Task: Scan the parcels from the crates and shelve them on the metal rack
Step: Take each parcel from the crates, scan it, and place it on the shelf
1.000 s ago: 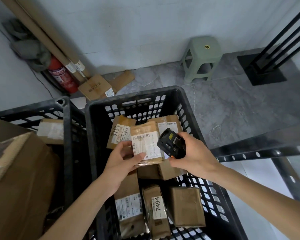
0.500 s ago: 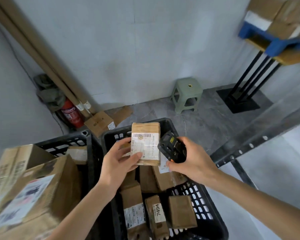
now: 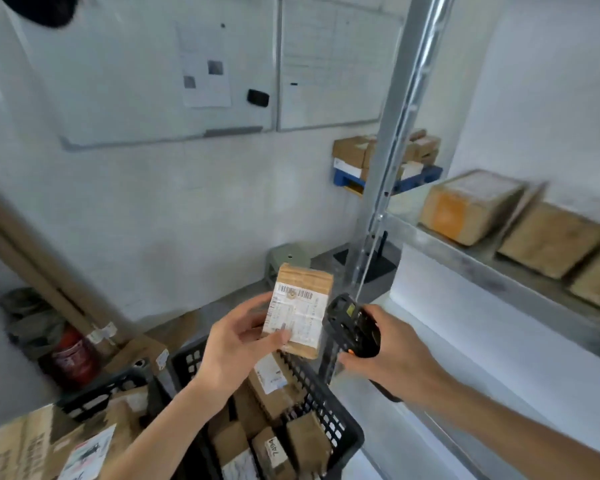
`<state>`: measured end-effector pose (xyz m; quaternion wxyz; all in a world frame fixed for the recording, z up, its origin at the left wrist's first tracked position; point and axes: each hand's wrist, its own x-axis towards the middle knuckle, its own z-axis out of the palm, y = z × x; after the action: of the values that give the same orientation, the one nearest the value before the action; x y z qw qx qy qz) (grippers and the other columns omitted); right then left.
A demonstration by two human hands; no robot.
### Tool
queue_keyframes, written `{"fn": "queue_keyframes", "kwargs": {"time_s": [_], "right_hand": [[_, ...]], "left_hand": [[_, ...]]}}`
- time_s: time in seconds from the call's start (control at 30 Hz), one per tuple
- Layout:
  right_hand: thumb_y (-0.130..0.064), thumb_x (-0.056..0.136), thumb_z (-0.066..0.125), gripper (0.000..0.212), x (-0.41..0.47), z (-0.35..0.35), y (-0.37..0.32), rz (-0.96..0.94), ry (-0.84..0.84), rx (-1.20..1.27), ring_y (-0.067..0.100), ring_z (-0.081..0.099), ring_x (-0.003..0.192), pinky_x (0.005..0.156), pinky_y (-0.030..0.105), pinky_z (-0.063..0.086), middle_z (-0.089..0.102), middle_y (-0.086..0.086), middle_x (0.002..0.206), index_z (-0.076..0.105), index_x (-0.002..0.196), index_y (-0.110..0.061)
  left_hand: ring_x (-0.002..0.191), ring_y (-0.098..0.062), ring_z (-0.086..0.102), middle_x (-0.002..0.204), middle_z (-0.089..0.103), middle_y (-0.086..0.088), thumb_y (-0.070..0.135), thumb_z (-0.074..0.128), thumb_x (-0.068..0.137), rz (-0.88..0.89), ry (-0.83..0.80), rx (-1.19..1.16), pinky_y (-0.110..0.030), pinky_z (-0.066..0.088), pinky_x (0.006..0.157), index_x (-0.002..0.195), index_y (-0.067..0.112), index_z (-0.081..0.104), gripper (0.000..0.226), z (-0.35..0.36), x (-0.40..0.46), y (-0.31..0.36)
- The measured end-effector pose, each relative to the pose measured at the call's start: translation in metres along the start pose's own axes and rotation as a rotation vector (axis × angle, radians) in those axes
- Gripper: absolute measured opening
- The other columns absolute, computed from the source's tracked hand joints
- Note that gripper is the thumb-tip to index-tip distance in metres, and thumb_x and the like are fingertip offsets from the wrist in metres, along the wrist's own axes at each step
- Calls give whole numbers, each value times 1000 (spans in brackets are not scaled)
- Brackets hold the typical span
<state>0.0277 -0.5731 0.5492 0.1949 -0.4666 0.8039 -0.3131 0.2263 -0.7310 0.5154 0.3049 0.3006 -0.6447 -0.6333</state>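
Gripping parcel (image 3: 300,310), label up, left hand (image 3: 238,339) thumb across label | right hand (image 3: 383,344) at 3 o'clock, fingers curled round scanner (image 3: 352,329) | crate (image 3: 329,407) at 6 o'clock

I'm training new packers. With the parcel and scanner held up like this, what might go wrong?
The left hand pinches the parcel only at its lower corner, above the crate; it might slip and drop. The thumb lies on the label, so it may hinder the scanner in the right hand.
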Motion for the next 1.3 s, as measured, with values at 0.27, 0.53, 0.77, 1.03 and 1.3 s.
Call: {"fn": "queue_keyframes", "kwargs": {"time_s": [0.27,0.53,0.77,1.03,1.3], "right_hand": [[-46,71,84,49,-138,-143,-8,72,222,-98,-2,65,89,75,27,58,69,-19,99,58,112,-42],[-55,64,79,56,-317,-260,33,189,414,-220,-3,64,91,80,29,57,69,-20,102,59,114,-42],[-55,66,80,70,-493,-314,58,242,503,-322,-2,61,97,79,18,52,64,-25,109,54,129,-43],[-55,68,80,74,-652,-350,71,310,539,-455,4,60,102,88,33,55,60,-24,116,48,134,-45],[-65,82,67,86,-750,-377,60,339,432,-878,16,54,121,97,32,49,51,-12,139,28,154,-38]], "left_hand": [[107,-20,72,115,75,1,14,88,68,189,-255,88,-38,62,86,136,42,58,80,110,-41,113],[103,-17,71,107,74,10,10,84,81,371,-465,133,-33,61,84,131,39,60,63,270,-135,182],[91,-10,68,108,69,3,8,82,83,405,-636,75,-23,58,70,128,41,61,60,394,-273,206],[97,-17,67,109,73,15,8,77,88,451,-697,4,-19,55,74,109,37,77,36,458,-381,215],[101,-7,68,106,75,14,6,78,86,524,-776,83,-20,56,81,96,42,77,37,482,-427,246]]}}
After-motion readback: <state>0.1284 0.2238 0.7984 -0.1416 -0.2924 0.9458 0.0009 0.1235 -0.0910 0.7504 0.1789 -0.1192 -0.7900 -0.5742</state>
